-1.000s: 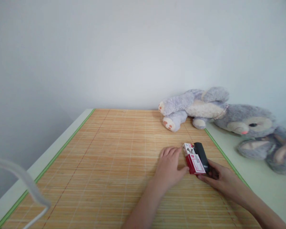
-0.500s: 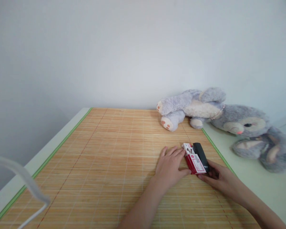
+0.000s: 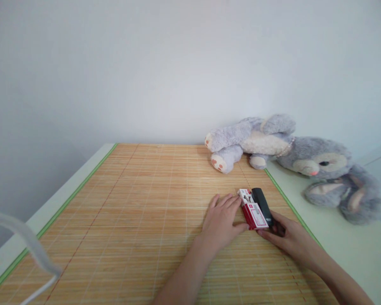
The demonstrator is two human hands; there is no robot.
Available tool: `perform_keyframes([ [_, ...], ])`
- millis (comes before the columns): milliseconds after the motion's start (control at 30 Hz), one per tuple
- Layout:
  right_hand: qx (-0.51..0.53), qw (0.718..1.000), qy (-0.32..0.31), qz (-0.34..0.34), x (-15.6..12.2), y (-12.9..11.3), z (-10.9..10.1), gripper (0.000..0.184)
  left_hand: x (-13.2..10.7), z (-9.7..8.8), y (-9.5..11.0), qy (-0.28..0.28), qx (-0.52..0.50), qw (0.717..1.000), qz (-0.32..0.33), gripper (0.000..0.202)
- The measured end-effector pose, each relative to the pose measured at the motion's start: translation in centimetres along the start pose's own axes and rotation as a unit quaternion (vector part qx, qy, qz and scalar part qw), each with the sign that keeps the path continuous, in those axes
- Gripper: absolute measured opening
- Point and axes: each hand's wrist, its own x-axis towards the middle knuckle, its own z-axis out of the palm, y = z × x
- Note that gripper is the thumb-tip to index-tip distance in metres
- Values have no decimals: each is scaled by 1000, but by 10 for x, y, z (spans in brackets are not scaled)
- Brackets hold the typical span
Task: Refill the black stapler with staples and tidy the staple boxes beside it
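A red-and-white box [image 3: 255, 216], a smaller white box [image 3: 245, 196] with a picture on it, and a black stapler [image 3: 262, 206] lie side by side on the bamboo mat. My left hand [image 3: 221, 218] rests flat with fingers apart along the boxes' left side, fingertips by the white box and thumb by the red one's near corner. At the near right end, my right hand [image 3: 288, 236] is curled around the stapler's end, its thumb against the near edge of the red-and-white box. Some of its fingers are hidden underneath.
A grey plush rabbit [image 3: 266, 144] lies on its side along the wall at the back right, partly on the mat [image 3: 139, 212]. The mat has a green border and covers a pale table [image 3: 362, 254]. A blurred white cable-like strip [image 3: 34, 245] crosses the lower left.
The whole view has shifted slightly, so everything appears a little further left. Both hands keep about the same hold and position relative to the boxes and stapler.
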Motion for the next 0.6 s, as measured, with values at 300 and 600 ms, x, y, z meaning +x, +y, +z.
perform_keyframes([
  [300,15,1000,1,7,1,-7,-4,52,-1,2,2,-4,27,1000,0,70],
  [600,46,999,13,-10,3,-13,1,56,0,1,4,-5,19,1000,0,70],
])
